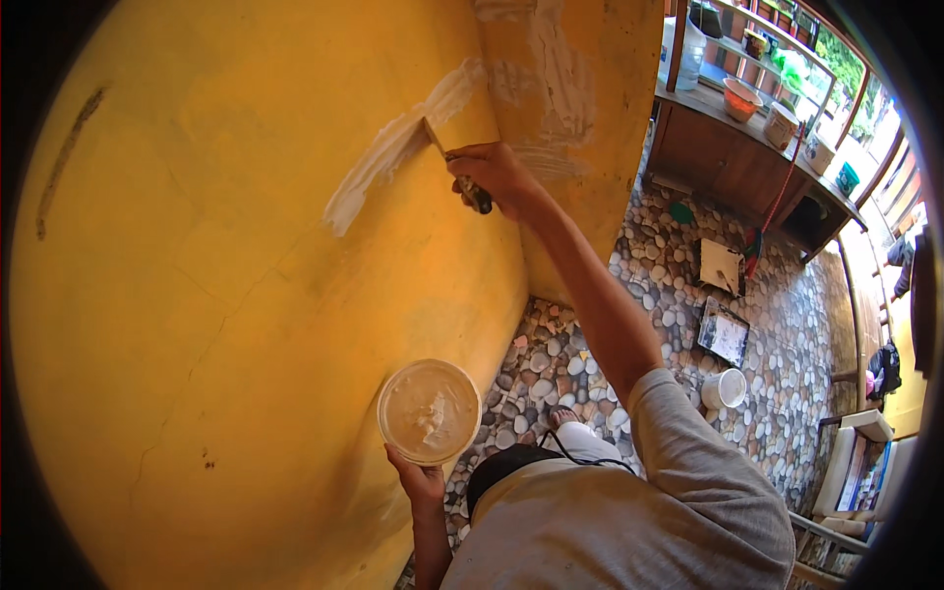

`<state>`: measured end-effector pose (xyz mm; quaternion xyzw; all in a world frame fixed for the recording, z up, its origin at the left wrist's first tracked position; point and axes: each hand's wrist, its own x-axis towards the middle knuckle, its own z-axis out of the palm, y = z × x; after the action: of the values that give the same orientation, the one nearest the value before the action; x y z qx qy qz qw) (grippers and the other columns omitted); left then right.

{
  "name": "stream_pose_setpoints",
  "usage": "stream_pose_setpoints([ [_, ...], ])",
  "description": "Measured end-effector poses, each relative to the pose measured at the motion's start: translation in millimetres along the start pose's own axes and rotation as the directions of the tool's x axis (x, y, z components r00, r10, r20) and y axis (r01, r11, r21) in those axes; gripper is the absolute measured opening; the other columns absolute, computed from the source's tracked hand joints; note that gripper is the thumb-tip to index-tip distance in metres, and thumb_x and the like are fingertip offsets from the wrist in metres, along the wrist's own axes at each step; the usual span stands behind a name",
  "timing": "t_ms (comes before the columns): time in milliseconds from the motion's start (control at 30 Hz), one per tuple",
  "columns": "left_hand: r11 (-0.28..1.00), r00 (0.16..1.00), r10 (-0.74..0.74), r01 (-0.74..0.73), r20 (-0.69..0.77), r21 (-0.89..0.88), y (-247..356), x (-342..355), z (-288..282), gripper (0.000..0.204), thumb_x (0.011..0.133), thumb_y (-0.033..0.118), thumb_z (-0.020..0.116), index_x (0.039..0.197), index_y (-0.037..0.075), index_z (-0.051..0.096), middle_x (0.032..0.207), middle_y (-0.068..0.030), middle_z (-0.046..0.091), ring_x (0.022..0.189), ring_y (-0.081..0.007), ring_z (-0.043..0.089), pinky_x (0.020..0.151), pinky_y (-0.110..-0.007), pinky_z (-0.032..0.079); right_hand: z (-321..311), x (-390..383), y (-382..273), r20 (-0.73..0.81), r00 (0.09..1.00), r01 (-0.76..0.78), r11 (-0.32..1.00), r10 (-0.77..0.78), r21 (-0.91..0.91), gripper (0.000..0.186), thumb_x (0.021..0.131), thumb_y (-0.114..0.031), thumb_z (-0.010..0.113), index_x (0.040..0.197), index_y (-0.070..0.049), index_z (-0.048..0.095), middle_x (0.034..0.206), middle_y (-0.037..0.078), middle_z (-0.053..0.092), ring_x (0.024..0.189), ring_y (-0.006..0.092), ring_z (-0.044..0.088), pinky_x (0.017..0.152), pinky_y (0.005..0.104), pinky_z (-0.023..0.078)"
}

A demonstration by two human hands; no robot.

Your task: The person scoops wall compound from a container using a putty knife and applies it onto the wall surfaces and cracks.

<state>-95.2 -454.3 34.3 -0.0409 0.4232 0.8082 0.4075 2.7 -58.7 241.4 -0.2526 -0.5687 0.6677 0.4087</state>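
Note:
My right hand grips the dark handle of a putty knife, fingers closed round it, its blade on a diagonal white smear of filler on the yellow wall. More white streaks mark the adjoining wall near the corner. Low in front of me, my left hand holds a round tub of pale paste from below and the side, close to the wall. Thin cracks run down the wall below and left of the smear.
A wooden cabinet with containers stands by the window at upper right. On the pebble-patterned floor lie two trays and a white bucket, with a red pole leaning on the cabinet. Chairs are at the far right.

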Motion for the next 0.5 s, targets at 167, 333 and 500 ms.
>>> stream_pose_setpoints([
  [167, 1.0, 0.996, 0.005, -0.006, 0.088, 0.013, 1, 2, -8, 0.053, 0.096, 0.05, 0.033, 0.132, 0.012, 0.041, 0.134, -0.0034, 0.046, 0.12, -0.0183, 0.047, 0.097, -0.033, 0.044, 48, -47, 1, 0.04, 0.999, -0.019, 0.998, 0.021, -0.052, 0.028, 0.078, -0.008, 0.058, 0.1, 0.009, 0.062, 0.064, 0.016, 0.061, 0.051, 0.0174, 0.06, 0.043, 0.0302, 0.047],
  [333, 0.999, 0.999, -0.031, 0.03, 0.042, 0.016, 1, 9, -12, 0.055, 0.096, 0.051, 0.033, 0.133, 0.012, 0.039, 0.134, -0.0042, 0.046, 0.121, -0.0197, 0.046, 0.098, -0.035, 0.042, 90, -96, 1, 0.117, 0.993, 0.0, 0.993, 0.014, -0.122, 0.034, 0.082, -0.01, 0.058, 0.11, 0.01, 0.058, 0.065, 0.011, 0.062, 0.051, 0.0112, 0.056, 0.046, 0.0266, 0.046],
  [500, 0.997, 0.996, -0.034, 0.028, 0.082, 0.069, 4, 9, -14, 0.056, 0.095, 0.052, 0.032, 0.134, 0.011, 0.038, 0.135, -0.0048, 0.045, 0.122, -0.0207, 0.045, 0.099, -0.036, 0.042, 116, -141, -1, 0.236, 0.968, 0.103, 0.991, -0.081, -0.084, 0.037, 0.084, -0.011, 0.056, 0.114, 0.01, 0.056, 0.063, 0.009, 0.061, 0.052, 0.0101, 0.056, 0.049, 0.0268, 0.046],
])
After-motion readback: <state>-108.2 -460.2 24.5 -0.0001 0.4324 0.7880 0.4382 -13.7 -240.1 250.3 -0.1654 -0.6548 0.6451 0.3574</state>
